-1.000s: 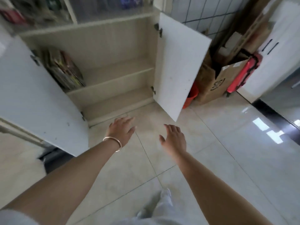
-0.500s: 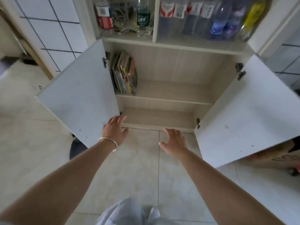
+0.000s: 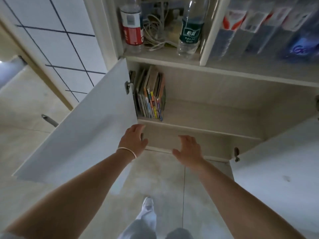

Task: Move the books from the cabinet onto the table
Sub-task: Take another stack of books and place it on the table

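I see the cabinet [image 3: 203,107] with both doors open, books [image 3: 151,95] upright at 11 o'clock on the middle shelf against the left wall. My left hand [image 3: 133,140] and right hand [image 3: 189,149] are empty, fingers spread, below the shelf edge, apart from the books. Bottles [image 3: 132,26] sit above.

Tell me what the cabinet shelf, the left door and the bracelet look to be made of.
Shelf: pale wood-grain board, probably laminate, matte; faint vertical grain lines show.
Left door: smooth white panel, likely painted or laminated board, with a soft sheen and no grain.
Bracelet on the left hand: thin metal band, seemingly silver-toned; it catches a bright glint.
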